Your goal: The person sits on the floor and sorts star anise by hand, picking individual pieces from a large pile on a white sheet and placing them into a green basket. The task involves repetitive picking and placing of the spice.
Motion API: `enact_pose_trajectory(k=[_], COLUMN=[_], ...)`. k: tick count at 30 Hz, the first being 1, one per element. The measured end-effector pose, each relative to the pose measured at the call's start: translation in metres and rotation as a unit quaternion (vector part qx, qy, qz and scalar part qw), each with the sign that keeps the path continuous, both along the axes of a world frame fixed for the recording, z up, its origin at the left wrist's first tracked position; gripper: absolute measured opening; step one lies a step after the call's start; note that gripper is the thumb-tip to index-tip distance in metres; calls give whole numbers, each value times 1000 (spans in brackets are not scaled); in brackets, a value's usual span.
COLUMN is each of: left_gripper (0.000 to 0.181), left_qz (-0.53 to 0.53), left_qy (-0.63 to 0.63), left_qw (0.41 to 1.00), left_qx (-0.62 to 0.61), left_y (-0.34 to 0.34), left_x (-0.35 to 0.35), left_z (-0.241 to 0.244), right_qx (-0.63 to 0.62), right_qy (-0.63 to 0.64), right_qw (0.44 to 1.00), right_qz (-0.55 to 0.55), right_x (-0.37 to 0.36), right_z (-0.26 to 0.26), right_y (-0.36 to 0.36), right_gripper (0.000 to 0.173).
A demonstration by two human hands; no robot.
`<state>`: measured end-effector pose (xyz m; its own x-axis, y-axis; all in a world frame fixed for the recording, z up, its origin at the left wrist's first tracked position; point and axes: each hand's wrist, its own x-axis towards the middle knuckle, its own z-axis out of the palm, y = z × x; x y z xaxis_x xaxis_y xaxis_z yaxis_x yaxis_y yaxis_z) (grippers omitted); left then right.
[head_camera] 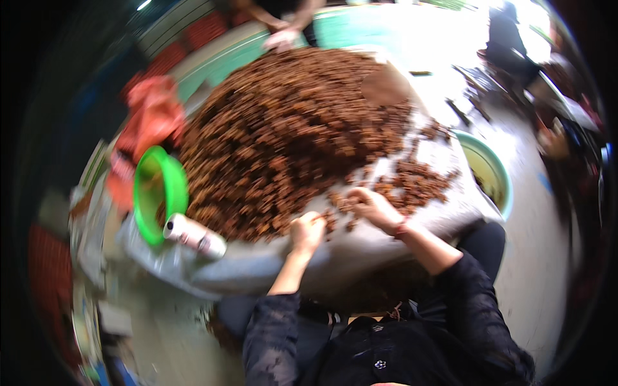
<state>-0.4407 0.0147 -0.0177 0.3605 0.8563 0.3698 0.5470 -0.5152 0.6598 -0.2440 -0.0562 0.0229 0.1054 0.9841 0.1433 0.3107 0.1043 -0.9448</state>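
Note:
A large heap of small brown dried pieces, perhaps star anise (270, 144), covers much of a sheet-covered table (270, 255). At the heap's near edge my left hand (307, 231) has its fingers curled, with a bit of brown at the fingertips. My right hand (374, 207) is to its right, fingers bent together over brown pieces; blur hides whether it grips one. Beyond it lies a smaller loose pile (417, 186). Several pieces lie between the two hands.
A green plastic basin (178, 186) tilts at the left beside a white can (195, 236) and a red sack (154, 113). A light-green tub (504, 186) stands right of the table. Across the heap are another person's hands (282, 36); more people are at the far right.

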Motion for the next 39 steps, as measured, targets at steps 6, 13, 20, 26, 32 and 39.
enact_pose_trajectory(k=[6, 13, 20, 26, 32, 39], left_gripper=[22, 25, 15, 22, 17, 9], left_qz=[-68, 20, -33, -40, -96, -55], left_qy=[-54, -106, -142, -216, -134, 172], left_qw=[996, 980, 987, 950, 984, 910], left_qx=[19, 168, -65, -223, -64, 374], left_y=[-2, 18, 6, -16, -30, -33], left_x=[-16, 15, -1, 14, 45, 69], left_z=[6, -64, 1, 35, 32, 12], right_qx=[-264, -45, 318, 6, 91, 190], right_qy=[436, 296, -274, -123, -168, -389], right_qw=[819, 920, 905, 992, 980, 901], right_qz=[264, 254, 70, 39, 53, 29], right_x=[-61, -256, -136, -46, -15, 11], right_z=[78, 216, 94, 13, 12, -9], right_y=[23, 184, 117, 37, 1, -26], right_gripper=[10, 38, 25, 25, 20, 22])
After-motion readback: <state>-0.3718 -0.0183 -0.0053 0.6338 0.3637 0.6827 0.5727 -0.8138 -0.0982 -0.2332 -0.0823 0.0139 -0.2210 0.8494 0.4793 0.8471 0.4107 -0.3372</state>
